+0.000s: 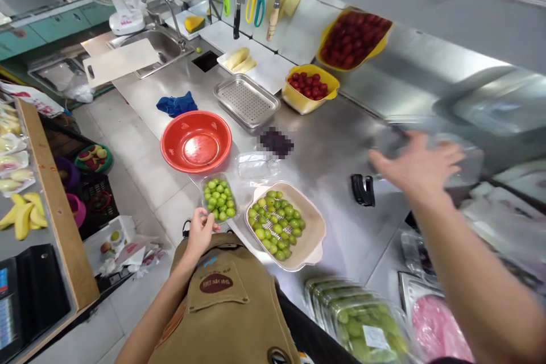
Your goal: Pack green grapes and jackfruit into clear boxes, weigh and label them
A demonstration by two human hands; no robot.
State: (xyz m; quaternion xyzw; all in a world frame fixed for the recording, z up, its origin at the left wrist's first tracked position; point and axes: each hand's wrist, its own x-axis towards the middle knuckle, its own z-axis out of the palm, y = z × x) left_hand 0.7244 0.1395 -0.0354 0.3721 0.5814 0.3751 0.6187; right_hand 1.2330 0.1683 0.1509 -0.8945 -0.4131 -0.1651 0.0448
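Note:
My left hand (pixel 203 233) is closed on the near edge of a small clear plastic box of green grapes (pixel 219 199), held by the counter's front edge. To its right stands a beige colander (pixel 313 233), part-filled with loose green grapes (pixel 277 227). An empty clear plastic box (pixel 257 166) lies just behind them. My right hand (pixel 420 165) is stretched far to the right with its fingers spread. It is over or against clear plastic containers (pixel 463 162) that are smeared by motion; whether it touches them I cannot tell.
A red basin (pixel 196 142), a perforated steel tray (pixel 247 99) and a yellow basket of red fruit (pixel 309 88) stand on the counter. A black clip-like object (pixel 362 190) lies near my right arm. Packed grape boxes (pixel 362 318) are stacked at the front right.

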